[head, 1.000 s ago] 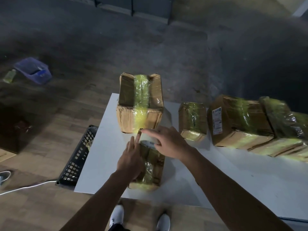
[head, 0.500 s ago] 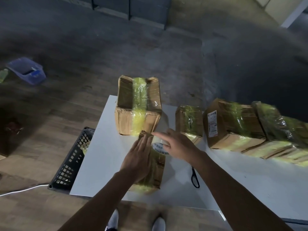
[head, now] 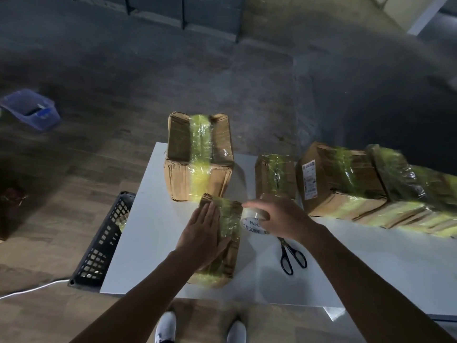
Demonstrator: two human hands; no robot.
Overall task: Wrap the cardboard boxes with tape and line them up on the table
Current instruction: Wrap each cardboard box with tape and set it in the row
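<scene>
**Left palm flat on the near box, right hand on the tape roll**

From my remote seat, nearest to the camera are two white shoes (head: 166,328) on the wooden floor, just short of the near edge of the white table (head: 148,243).

On the table, close to that near edge, lies the near box (head: 223,268). It is cardboard, banded along its length in yellowish clear tape. The left hand (head: 201,233) lies flat on its top with the fingers straight and together, pressing down and gripping nothing. The right hand (head: 282,219) is curled over the tape roll (head: 253,221) and holds it against the right side of the box, near the box's far end. Black-handled scissors (head: 291,258) lie on the table just right of the box, below the right wrist.

A black crate (head: 101,246) stands on the floor against the table's left edge, and a white cable (head: 32,288) runs along the floor beside it.

Further back, the big box (head: 183,179) sits at the far left corner, with a tape band over its middle. To its right along the far edge stand the small box (head: 274,174), then the labelled box (head: 329,181), then a row of wrapped boxes (head: 400,179) running to the right. All of them are taped.

Far off on the floor to the left sits a blue bin (head: 32,110).
</scene>
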